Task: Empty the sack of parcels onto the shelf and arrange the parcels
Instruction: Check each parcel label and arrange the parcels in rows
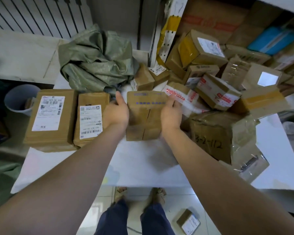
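I hold a brown cardboard parcel (145, 116) with blue print over the white shelf (143, 163). My left hand (116, 111) grips its left side and my right hand (171, 114) grips its right side. The crumpled green sack (95, 60) lies at the back of the shelf. Two labelled brown parcels sit side by side at the left: a larger one (51, 119) and a narrower one (90, 119) next to my left hand. A jumbled heap of parcels (215, 92) fills the right side, with a taped one marked 3-2-112 (212, 138) nearest.
A white shelf post (161, 39) rises behind the heap. More boxes and a blue packet (273, 39) are stacked at the back right. A grey bin (20, 99) stands left of the shelf. One small parcel (187, 221) lies on the tiled floor by my feet.
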`<action>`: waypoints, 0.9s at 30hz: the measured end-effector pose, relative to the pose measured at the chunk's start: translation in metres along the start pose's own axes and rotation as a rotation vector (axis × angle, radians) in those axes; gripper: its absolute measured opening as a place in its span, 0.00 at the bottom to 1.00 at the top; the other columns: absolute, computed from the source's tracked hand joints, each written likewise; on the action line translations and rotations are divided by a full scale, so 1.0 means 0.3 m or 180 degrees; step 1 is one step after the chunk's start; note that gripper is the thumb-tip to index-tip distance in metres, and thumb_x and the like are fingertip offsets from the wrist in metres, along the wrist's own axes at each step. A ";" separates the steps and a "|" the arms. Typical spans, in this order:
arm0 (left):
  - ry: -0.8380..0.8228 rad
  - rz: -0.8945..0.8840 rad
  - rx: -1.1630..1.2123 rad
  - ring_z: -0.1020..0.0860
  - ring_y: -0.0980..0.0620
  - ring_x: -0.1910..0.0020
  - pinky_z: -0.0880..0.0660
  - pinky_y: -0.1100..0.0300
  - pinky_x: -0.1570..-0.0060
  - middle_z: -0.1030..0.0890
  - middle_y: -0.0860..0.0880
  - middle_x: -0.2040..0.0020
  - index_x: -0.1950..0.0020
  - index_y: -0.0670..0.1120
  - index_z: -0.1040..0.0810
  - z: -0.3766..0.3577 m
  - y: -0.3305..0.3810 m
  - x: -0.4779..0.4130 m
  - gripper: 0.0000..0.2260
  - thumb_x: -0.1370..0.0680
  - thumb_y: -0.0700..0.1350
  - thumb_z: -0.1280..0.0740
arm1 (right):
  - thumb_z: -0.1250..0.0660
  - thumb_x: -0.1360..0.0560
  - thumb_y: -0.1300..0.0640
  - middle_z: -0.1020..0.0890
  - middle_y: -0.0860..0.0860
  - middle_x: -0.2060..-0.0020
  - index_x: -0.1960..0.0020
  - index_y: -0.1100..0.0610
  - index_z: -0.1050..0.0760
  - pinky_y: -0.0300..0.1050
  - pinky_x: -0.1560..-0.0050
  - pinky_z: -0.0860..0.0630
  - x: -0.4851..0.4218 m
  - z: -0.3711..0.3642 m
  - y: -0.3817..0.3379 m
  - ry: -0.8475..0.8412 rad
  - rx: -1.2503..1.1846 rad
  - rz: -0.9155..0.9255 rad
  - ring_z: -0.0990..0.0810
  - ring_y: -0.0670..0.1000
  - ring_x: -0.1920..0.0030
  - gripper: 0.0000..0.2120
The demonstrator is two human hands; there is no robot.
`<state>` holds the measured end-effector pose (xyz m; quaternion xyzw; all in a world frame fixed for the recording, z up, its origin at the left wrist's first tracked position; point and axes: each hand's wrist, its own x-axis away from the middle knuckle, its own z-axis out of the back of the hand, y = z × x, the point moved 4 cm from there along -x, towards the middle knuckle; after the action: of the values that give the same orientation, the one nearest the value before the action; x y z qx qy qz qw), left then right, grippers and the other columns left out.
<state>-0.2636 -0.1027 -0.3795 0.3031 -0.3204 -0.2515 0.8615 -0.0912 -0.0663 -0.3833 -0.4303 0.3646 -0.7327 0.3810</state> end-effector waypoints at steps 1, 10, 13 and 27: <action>0.0142 -0.0008 0.0145 0.23 0.37 0.43 0.30 0.51 0.47 0.20 0.38 0.44 0.43 0.41 0.21 0.016 0.006 0.002 0.31 0.17 0.61 0.54 | 0.50 0.18 0.41 0.20 0.54 0.40 0.37 0.52 0.24 0.55 0.33 0.29 0.003 0.003 -0.009 -0.0106 -0.0349 -0.0110 0.23 0.56 0.39 0.23; 0.0577 -0.0631 -0.0693 0.24 0.38 0.48 0.30 0.49 0.43 0.18 0.39 0.52 0.49 0.45 0.17 0.034 -0.155 -0.037 0.19 0.19 0.55 0.43 | 0.34 0.24 0.42 0.16 0.53 0.50 0.47 0.50 0.23 0.59 0.45 0.20 -0.022 -0.063 0.157 -0.0862 -0.0084 -0.1074 0.17 0.57 0.50 0.13; 0.0414 -0.0870 -0.1217 0.33 0.42 0.32 0.44 0.44 0.29 0.26 0.45 0.34 0.39 0.54 0.21 -0.005 -0.181 -0.053 0.15 0.24 0.53 0.35 | 0.32 0.29 0.39 0.16 0.51 0.47 0.40 0.49 0.23 0.60 0.45 0.20 0.017 -0.135 0.247 -0.1277 0.0438 -0.1365 0.18 0.57 0.48 0.22; -0.0154 -0.0718 -0.1803 0.41 0.42 0.27 0.41 0.40 0.32 0.36 0.47 0.27 0.25 0.57 0.36 -0.014 -0.189 -0.088 0.31 0.28 0.45 0.32 | 0.45 0.17 0.48 0.27 0.56 0.32 0.28 0.58 0.32 0.54 0.35 0.29 0.028 -0.234 0.276 -0.1447 0.1476 -0.1358 0.27 0.59 0.35 0.22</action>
<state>-0.2918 -0.1236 -0.4314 0.0783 -0.2223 -0.4320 0.8705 -0.1375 -0.0958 -0.4772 -0.5503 -0.0022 -0.7444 0.3782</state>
